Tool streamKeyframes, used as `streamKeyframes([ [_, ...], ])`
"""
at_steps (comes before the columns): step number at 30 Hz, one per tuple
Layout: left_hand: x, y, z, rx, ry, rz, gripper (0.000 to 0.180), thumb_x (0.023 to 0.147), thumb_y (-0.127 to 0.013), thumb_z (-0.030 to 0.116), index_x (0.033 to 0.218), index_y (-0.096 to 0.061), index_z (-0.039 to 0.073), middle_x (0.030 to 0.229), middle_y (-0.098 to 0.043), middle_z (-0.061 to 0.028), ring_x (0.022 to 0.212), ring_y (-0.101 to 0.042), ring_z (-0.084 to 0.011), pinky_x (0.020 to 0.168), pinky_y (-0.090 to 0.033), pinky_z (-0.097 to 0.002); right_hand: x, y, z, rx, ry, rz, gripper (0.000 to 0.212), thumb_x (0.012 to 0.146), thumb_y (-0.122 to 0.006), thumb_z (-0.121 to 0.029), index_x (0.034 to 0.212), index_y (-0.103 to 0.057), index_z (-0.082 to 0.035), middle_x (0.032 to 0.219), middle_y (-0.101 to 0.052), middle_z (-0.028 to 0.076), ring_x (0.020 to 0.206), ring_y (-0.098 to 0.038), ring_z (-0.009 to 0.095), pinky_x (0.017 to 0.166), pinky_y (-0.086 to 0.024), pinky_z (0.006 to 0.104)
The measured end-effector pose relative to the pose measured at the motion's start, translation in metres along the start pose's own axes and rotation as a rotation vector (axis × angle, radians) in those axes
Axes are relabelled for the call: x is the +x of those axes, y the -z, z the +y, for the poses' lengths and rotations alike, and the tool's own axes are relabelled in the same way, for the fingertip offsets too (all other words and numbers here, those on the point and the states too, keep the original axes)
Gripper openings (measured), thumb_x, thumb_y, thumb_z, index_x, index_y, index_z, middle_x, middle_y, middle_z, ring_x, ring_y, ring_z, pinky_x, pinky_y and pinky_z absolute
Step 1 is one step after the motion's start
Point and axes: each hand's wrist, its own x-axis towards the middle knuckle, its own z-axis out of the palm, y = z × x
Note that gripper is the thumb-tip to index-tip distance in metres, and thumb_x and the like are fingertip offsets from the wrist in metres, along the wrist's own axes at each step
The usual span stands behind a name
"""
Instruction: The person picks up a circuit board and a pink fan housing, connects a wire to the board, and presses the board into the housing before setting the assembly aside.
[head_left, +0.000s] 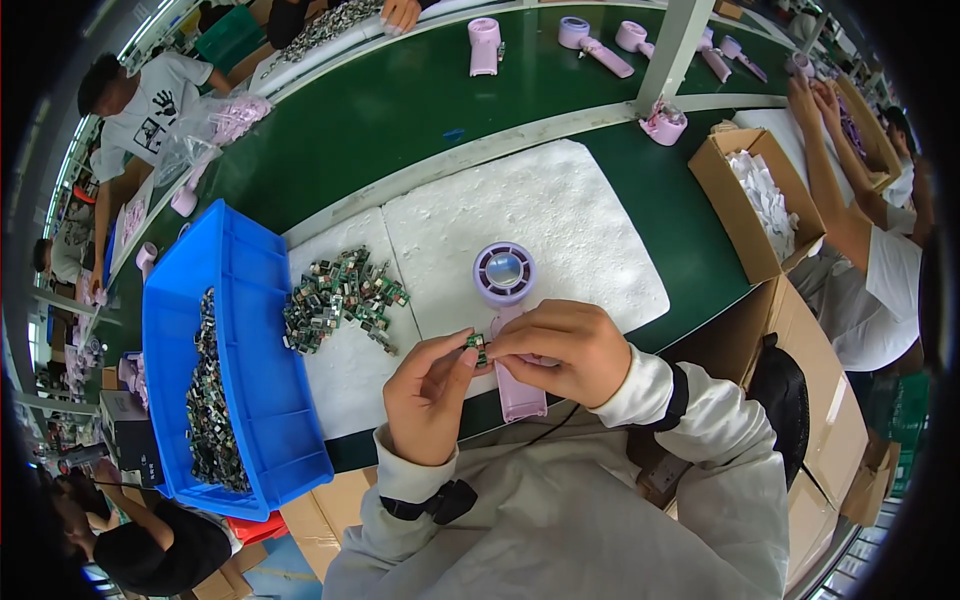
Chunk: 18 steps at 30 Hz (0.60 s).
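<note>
A small green circuit board [476, 348] is pinched between the thumb and fingers of my left hand [428, 395]. From the other side, my right hand [568, 350] has its fingertips closed together at the board's right edge; any thin wire between them is too small to make out. Under my hands lies a pink handheld fan [520, 397], its round purple-rimmed head [504, 272] pointing away from me. My right hand covers part of its handle. White foam sheets [570, 220] lie beneath the fan, and a heap of small circuit boards [345, 300] sits left of it.
A blue bin [275, 400] holding many more boards stands at the left. On the right is a cardboard box [735, 205] of white scraps. Beyond a pale rail [440, 172], pink fan parts [485, 45] rest on the green surface. Other people work around the line.
</note>
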Motion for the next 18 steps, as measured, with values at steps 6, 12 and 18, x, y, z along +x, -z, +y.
streamKeyframes([
  [6,-0.003,-0.003,-0.001,0.012,-0.050,-0.011,0.027,0.099,-0.061,-0.007,0.126,-0.064,-0.007,0.120,-0.064,-0.0154,0.108,-0.070,-0.0224,0.093,-0.061,-0.0335,0.000,-0.004,0.004,0.032,-0.042,0.077,0.023,0.080,-0.077,0.002,0.101,-0.077,-0.008,0.094,-0.074,0.005,0.081,-0.069,0.021,0.066,-0.054,0.0321],
  [12,-0.005,-0.007,-0.003,0.082,-0.121,-0.004,0.027,0.099,-0.062,-0.007,0.126,-0.065,-0.006,0.120,-0.064,-0.0160,0.107,-0.070,-0.0224,0.093,-0.060,-0.0331,0.000,-0.002,-0.006,0.150,-0.202,0.041,0.032,0.082,-0.076,0.005,0.112,-0.073,-0.004,0.095,-0.074,0.006,0.069,-0.064,0.015,0.060,-0.052,0.0278],
  [18,-0.007,-0.006,-0.005,0.157,-0.159,0.011,0.028,0.098,-0.063,-0.007,0.125,-0.066,-0.005,0.119,-0.065,-0.0167,0.106,-0.070,-0.0224,0.091,-0.061,-0.0328,-0.002,-0.003,-0.004,0.180,-0.218,0.020,0.037,0.084,-0.075,0.006,0.120,-0.068,-0.002,0.095,-0.075,0.006,0.061,-0.058,0.011,0.058,-0.049,0.0262],
])
